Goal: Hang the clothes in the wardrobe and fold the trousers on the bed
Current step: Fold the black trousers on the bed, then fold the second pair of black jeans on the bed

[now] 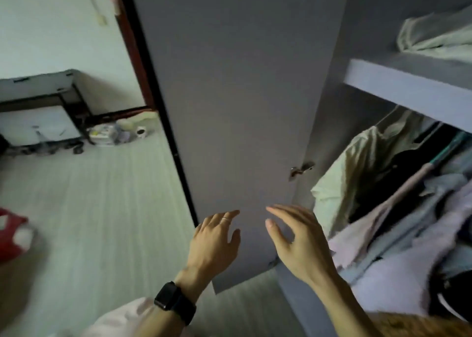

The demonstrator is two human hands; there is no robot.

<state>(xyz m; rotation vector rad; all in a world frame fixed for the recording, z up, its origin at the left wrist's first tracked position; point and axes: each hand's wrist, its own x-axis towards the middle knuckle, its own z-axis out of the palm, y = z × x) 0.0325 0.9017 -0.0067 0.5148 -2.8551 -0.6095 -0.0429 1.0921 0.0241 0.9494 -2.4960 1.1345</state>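
Observation:
The grey wardrobe door (pixel 229 94) stands swung open in front of me. My left hand (pixel 214 242), with a ring and a black watch on its wrist, reaches toward the door's inner face with loose fingers and holds nothing. My right hand (pixel 298 242) is spread beside it, just left of the wardrobe's opening, also holding nothing. Inside the wardrobe hang several clothes (pixel 370 188): a pale green garment, dark pieces and light purple and blue ones. Whether either hand touches the door I cannot tell.
A wardrobe shelf (pixel 398 86) above the rail carries a crumpled pale cloth (pixel 439 35). A metal hinge (pixel 301 169) sits on the door's edge. The pale floor (pixel 97 209) spreads to the left, with a low table (pixel 38 122), clutter (pixel 115 132) and a red item (pixel 12 232).

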